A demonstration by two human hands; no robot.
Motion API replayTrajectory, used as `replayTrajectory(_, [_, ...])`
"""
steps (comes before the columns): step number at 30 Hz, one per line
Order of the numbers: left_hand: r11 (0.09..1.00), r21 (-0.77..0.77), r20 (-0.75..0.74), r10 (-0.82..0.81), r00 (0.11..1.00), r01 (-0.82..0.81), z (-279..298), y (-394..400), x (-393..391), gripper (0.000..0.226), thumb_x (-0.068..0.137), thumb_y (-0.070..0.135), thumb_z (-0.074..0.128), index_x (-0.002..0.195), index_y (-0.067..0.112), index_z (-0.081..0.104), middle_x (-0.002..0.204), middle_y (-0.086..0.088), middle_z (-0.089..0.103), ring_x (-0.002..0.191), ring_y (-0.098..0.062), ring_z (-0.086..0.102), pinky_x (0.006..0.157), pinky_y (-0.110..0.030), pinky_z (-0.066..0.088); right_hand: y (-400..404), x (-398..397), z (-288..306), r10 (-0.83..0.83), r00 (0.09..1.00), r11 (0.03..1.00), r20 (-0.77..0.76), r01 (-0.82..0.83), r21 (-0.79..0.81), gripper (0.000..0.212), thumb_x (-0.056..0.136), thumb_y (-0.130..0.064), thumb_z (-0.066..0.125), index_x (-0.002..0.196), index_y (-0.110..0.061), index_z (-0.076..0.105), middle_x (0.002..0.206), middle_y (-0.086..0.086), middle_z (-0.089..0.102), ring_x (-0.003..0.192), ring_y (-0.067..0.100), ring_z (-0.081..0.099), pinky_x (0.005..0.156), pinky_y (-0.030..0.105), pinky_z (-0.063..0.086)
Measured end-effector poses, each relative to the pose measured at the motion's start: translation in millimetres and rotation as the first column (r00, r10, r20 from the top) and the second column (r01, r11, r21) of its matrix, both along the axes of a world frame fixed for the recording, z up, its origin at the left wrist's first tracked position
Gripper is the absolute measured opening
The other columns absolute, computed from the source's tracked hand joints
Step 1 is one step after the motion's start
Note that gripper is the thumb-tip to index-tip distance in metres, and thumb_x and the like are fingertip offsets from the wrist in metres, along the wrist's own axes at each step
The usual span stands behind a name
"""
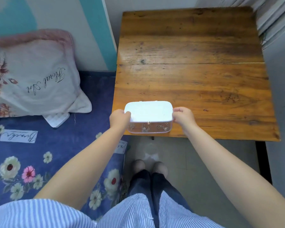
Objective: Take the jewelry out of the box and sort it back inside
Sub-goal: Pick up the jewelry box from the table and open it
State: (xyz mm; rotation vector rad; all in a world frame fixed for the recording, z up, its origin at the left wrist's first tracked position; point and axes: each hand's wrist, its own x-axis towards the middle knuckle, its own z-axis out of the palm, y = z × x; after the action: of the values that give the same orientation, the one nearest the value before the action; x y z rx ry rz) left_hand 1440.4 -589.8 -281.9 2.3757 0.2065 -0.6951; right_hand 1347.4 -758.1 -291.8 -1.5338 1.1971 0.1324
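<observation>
box (pixel 148 112) on table (pixel 204 71) near edge, jewelry (pixel 148 127) inside, pillow (pixel 34 74) left

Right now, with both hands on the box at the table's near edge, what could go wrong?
1. The jewelry box sits at the near edge of the wooden table; a tug toward the body could tip it onto the floor.
2. The left hand and right hand grip only its ends, so opening the white lid sharply may jolt it.
3. The jewelry seen through the clear front looks small and loose; spilled pieces could scatter or tangle.
</observation>
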Motion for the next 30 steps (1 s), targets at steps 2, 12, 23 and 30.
replayTrajectory(2, [0.988, -0.152, 0.186, 0.023, 0.982, 0.006, 6, 0, 7, 0.044, 0.087, 0.009, 0.041, 0.046, 0.017, 0.027, 0.053, 0.000, 0.024, 0.051, -0.015, 0.019, 0.048, -0.027, 0.015, -11, 12, 10, -0.015, 0.985, 1.000, 0.170, 0.012, 0.022, 0.025, 0.084, 0.000, 0.047, 0.104, 0.001, 0.063, 0.079, 0.005, 0.061, 0.076, 0.019, 0.056, 0.080, 0.037, 0.046])
replayTrajectory(12, [0.702, 0.342, 0.163, -0.699, 0.696, 0.625, -43, -22, 71, 0.024, 0.090, 0.007, 0.044, 0.108, -0.005, 0.054, 0.119, -0.021, 0.055, 0.112, -0.033, 0.049, 0.087, -0.039, 0.043, -31, 89, -29, 0.499, 0.839, 0.766, -0.219, -0.545, -0.342, 0.023, 0.087, -0.004, 0.047, 0.105, 0.007, 0.056, 0.111, 0.028, 0.055, 0.111, 0.039, 0.046, 0.083, 0.030, 0.042])
replayTrajectory(23, [0.193, 0.555, -0.281, -0.872, 0.401, 0.809, -64, 2, 8, 0.023, 0.090, 0.006, 0.052, 0.111, 0.005, 0.061, 0.117, -0.012, 0.054, 0.107, -0.029, 0.054, 0.075, -0.033, 0.046, 31, 40, -50, 0.770, 0.344, 0.011, -0.538, -0.849, -0.528, 0.027, 0.087, -0.014, 0.053, 0.112, -0.009, 0.059, 0.106, 0.016, 0.062, 0.100, 0.032, 0.057, 0.081, 0.039, 0.044])
replayTrajectory(30, [0.147, 0.507, -0.340, -0.871, 0.354, 0.849, -73, -20, 4, 0.030, 0.086, -0.006, 0.049, 0.109, 0.008, 0.063, 0.118, -0.006, 0.063, 0.108, -0.027, 0.060, 0.082, -0.030, 0.050, 28, 43, -58, 0.774, 0.371, 0.115, -0.513, -0.879, -0.463, 0.023, 0.093, -0.012, 0.042, 0.104, -0.004, 0.060, 0.107, 0.015, 0.061, 0.102, 0.030, 0.057, 0.078, 0.038, 0.046])
